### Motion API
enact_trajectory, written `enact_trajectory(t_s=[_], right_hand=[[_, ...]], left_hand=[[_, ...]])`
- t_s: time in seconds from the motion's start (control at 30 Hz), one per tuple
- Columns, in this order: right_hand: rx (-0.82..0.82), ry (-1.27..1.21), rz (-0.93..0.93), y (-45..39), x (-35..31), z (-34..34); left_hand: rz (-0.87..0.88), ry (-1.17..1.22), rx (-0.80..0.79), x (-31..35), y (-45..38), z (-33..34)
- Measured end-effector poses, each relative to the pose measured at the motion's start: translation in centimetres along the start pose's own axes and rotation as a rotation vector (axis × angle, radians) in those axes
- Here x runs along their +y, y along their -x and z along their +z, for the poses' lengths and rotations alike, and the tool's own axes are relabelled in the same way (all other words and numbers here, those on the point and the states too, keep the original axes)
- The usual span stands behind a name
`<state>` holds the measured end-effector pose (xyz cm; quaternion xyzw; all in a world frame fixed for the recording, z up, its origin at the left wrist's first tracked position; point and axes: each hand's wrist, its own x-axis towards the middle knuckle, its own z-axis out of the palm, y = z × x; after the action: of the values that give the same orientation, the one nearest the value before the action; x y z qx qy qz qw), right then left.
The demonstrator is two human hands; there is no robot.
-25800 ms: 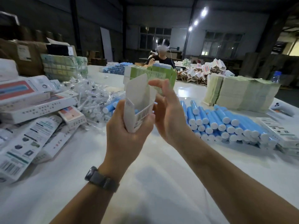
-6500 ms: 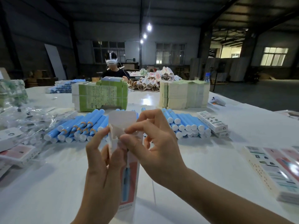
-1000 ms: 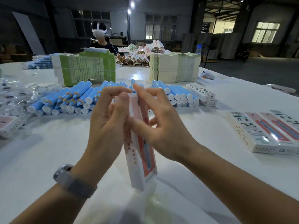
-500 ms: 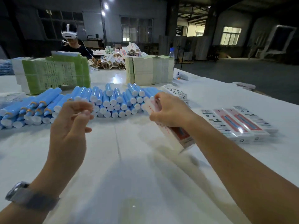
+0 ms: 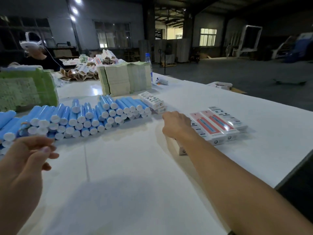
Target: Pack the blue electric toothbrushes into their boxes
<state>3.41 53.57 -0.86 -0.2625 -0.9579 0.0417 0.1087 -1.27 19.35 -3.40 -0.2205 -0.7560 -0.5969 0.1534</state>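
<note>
The right hand (image 5: pixel 176 126) lies knuckles-up on a long white cardboard toothbrush box (image 5: pixel 183 150) flat on the white surface (image 5: pixel 135 175), beside a row of closed red-and-white boxes (image 5: pixel 218 123); whether its fingers curl round the box cannot be told. The left hand (image 5: pixel 23 163) hovers loosely curled, holding nothing, near the heap of blue cylindrical toothbrush handles (image 5: pixel 81 116). Bare surface spreads between the hands, its edge close on the right.

Warehouse: stacked cartons (image 5: pixel 125 80), packing table (image 5: pixel 203 102)
</note>
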Motion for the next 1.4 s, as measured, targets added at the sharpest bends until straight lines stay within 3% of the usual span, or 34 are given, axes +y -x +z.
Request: enact_trajectory(t_s=[0.23, 0.33, 0.43, 0.6, 0.73, 0.83, 0.9, 0.97, 1.1, 1.17, 1.23, 1.3, 1.4], right_hand=[[-0.017, 0.066, -0.007, -0.3, 0.1, -0.3], [0.061, 0.008, -0.116, 0.9, -1.8, -0.7], [0.172, -0.298, -0.383, 3.5, -6.4, -0.7], [0.124, -0.833, -0.698, 8.1, -15.5, -2.3], [0.054, -1.246, -0.721, 10.8, -21.8, -3.0], [-0.009, -1.474, -0.666, 12.2, -25.1, -1.9], [-0.066, -1.497, -0.696, 13.0, -26.6, -0.4], [-0.153, -1.422, -0.773, 13.7, -27.3, 1.4], [-0.299, -1.342, -0.879, 14.8, -27.6, 3.6], [-0.314, -1.334, -0.894, 15.1, -27.6, 3.9], [-0.312, -1.322, -0.901, 15.2, -27.6, 4.1], [-0.314, -1.321, -0.903, 15.2, -27.6, 4.1], [-0.312, -1.321, -0.910, 15.0, -27.4, 4.2]], left_hand=[[0.113, 0.000, 0.026, 0.3, 1.1, 0.2], [0.118, 0.057, 0.024, 1.3, 1.6, 0.4], [0.109, 0.035, 0.021, 2.4, 2.3, 0.6], [0.092, -0.010, 0.077, 3.4, 2.4, 0.8], [0.132, 0.101, 0.123, 4.6, 1.2, -0.9], [0.024, 0.073, 0.129, 4.5, 0.4, -4.4], [-0.069, -0.136, 0.094, 3.6, 0.6, -7.2], [-0.111, -0.492, 0.117, 2.7, 1.6, -10.4], [-0.116, -1.248, 0.470, 2.3, 3.8, -19.9], [-0.389, -1.559, 0.392, 2.5, 4.1, -24.8], [-0.613, -1.712, 0.261, 2.1, 4.1, -27.7], [-0.613, -1.819, 0.217, 1.6, 4.4, -29.1], [-0.601, -1.896, 0.293, 1.7, 4.3, -30.6]])
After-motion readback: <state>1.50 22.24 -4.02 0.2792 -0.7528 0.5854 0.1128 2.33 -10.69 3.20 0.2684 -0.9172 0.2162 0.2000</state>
